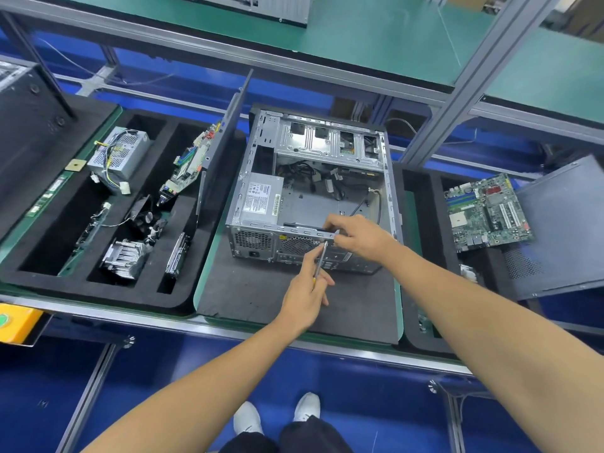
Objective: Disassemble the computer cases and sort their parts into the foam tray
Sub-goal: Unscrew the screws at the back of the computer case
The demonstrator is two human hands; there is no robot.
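An open grey metal computer case [313, 194] is laid on its side on a dark grey foam mat [261, 295], in the middle of the workbench. A silver power supply with a white label [261, 199] is still mounted inside it, at the near left corner, and black cables [310, 178] are seen in the middle.

The right hand [356, 235] is placed on the near upper edge of the case; its fingers are curled and the edge strip is pinched by them. The left hand [305, 294] is closed around a thin silver screwdriver [322, 258], whose tip is put against the same edge, just beside the right hand's fingers.

To the left, a black foam tray with long compartments [98, 289] is set. In its compartments are held a perforated grey power supply with loose wires [119, 155], a green circuit board standing tilted [192, 165], a black fan [143, 215], a silver finned heatsink [122, 256] and a flat drive on its edge [178, 253]. A grey side panel [225, 132] is leaned at the tray's right side.

To the right, a second black foam tray [425, 223] is seen, in which a green motherboard [487, 212] is lying, and a dark perforated panel [562, 230] is resting over it.
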